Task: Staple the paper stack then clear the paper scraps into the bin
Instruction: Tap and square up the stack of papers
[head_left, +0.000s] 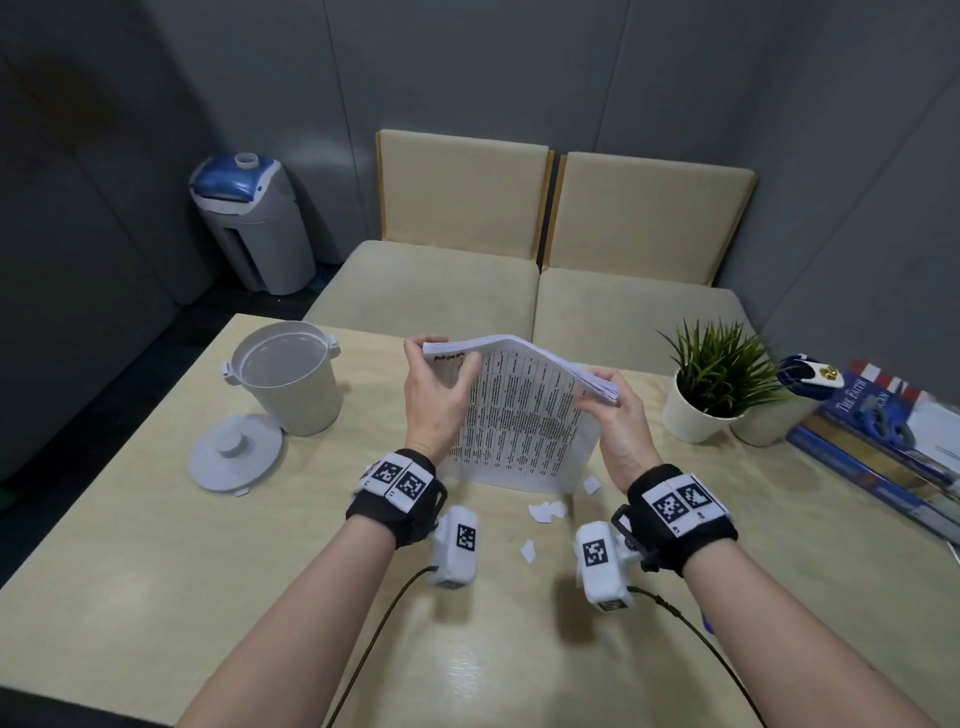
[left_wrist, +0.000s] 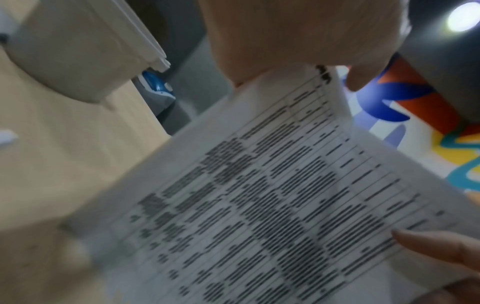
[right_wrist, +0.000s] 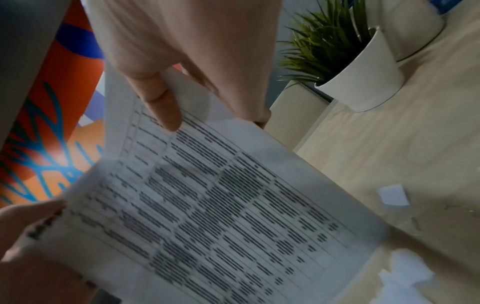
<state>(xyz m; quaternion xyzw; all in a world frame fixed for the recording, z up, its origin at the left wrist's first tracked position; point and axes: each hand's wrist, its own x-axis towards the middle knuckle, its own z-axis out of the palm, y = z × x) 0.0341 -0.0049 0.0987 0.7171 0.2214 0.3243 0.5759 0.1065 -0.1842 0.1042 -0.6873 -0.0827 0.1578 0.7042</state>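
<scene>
You have the paper stack (head_left: 519, 410) standing on its lower edge on the table (head_left: 156, 545), one hand at each top corner. Your left hand (head_left: 436, 400) pinches the top left corner, thumb on the printed face; your right hand (head_left: 615, 415) grips the top right corner, where the sheets fan out slightly. Held upright like this, the stack looks ready to be tapped square before stapling, which I judge is the step in hand.

No stapler shows clearly; the blue and white object (head_left: 810, 376) behind the stack's right side, on the books (head_left: 883, 441), might be one, but I cannot tell.

The paper scraps (head_left: 545, 512) lie on the table just in front of the stack's lower edge, with another small piece (head_left: 528, 551) nearer to you. The bin (head_left: 285, 382) stands open, left of the stack, its lid (head_left: 236, 452) flat on the table beside it. A potted plant (head_left: 711, 384) sits just right of the stack, close to your right hand, so a reach toward the books would have to pass it.
</scene>
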